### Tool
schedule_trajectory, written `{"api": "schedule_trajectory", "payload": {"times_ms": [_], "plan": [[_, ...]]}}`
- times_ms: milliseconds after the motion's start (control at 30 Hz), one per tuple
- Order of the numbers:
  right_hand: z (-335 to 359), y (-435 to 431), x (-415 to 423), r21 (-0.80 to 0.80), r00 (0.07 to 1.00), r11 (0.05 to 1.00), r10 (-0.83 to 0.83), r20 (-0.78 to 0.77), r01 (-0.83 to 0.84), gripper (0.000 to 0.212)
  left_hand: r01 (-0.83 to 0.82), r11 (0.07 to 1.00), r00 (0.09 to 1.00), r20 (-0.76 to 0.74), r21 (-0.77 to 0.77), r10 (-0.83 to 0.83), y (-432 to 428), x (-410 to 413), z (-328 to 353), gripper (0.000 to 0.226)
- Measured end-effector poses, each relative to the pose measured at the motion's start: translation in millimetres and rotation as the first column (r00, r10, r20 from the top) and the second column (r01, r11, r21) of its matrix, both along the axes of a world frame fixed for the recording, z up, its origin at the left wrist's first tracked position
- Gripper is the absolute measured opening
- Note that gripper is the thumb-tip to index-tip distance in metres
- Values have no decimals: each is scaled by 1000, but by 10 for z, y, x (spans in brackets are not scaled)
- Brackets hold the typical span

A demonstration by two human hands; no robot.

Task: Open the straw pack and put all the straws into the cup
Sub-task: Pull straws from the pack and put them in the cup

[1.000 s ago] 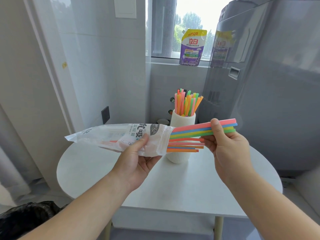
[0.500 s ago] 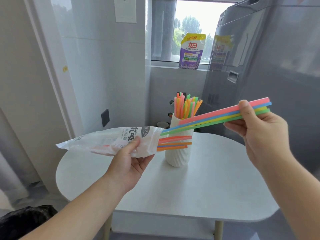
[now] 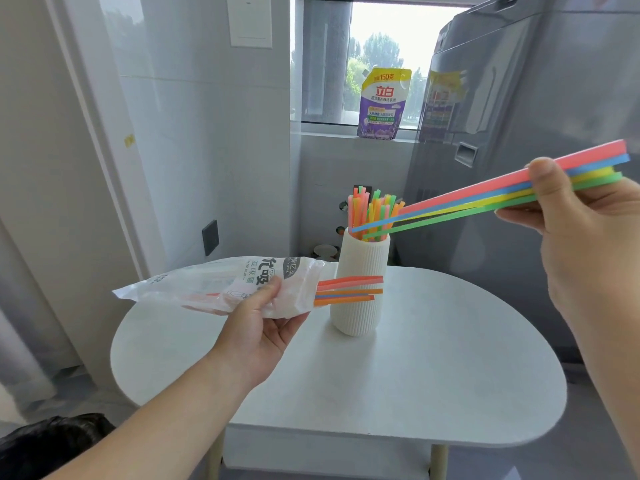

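Note:
My left hand (image 3: 256, 327) grips the clear straw pack (image 3: 221, 284), held level above the table with its open end toward the cup. Several orange, red and blue straws (image 3: 349, 289) stick out of that open end. My right hand (image 3: 585, 233) pinches a small bunch of pink, blue, yellow and green straws (image 3: 485, 194) near their far ends. The bunch slopes down to the left, and its tips are at the mouth of the white ribbed cup (image 3: 360, 289). Several coloured straws (image 3: 370, 211) stand upright in the cup.
The cup stands on a white oval table (image 3: 415, 368). A grey appliance (image 3: 519, 150) rises behind on the right. A purple detergent pouch (image 3: 381, 105) sits on the window sill. A dark bag (image 3: 52, 441) lies on the floor at lower left.
My right hand pulled the bunch of straws fully out of the pack, lifted it up and right, and tilted its tips down to the cup's mouth. The pack sank a little.

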State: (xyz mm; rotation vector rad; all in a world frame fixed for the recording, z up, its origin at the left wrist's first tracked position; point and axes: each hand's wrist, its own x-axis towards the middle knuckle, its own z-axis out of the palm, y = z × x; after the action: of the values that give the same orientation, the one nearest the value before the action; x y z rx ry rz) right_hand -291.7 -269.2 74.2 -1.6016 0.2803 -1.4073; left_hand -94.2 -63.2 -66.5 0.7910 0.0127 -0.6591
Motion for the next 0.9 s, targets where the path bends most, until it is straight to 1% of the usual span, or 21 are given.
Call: {"api": "schedule_trajectory", "payload": {"times_ms": [167,267,367,500,667,833,900], "plan": [[62,78,43,-118,995,990,-83,-46,77,33,9,1000,1000,9,8,-9,-6,-15,-5,41],[108,99,98,-154,993,983,-109,-51,100,25,9,1000,1000,14,10,-9,1,-18,-9,45],[149,83,157,-197,980,970,-165,-107,142,18,14,1000,999,31,10,-14,11,-18,-15,47],[227,87,231,-255,965,957,-188,-185,137,21,27,1000,999,43,5,-27,16,-20,-17,48],[373,123,298,-312,961,943,-183,-208,112,16,34,999,999,39,4,-34,8,-19,-15,44],[552,128,389,-339,946,936,-189,-264,93,12,46,999,998,35,3,-46,9,-15,-27,38],[625,111,476,-349,932,932,-208,-296,97,15,45,999,998,36,3,-45,5,-11,-33,39]]}}
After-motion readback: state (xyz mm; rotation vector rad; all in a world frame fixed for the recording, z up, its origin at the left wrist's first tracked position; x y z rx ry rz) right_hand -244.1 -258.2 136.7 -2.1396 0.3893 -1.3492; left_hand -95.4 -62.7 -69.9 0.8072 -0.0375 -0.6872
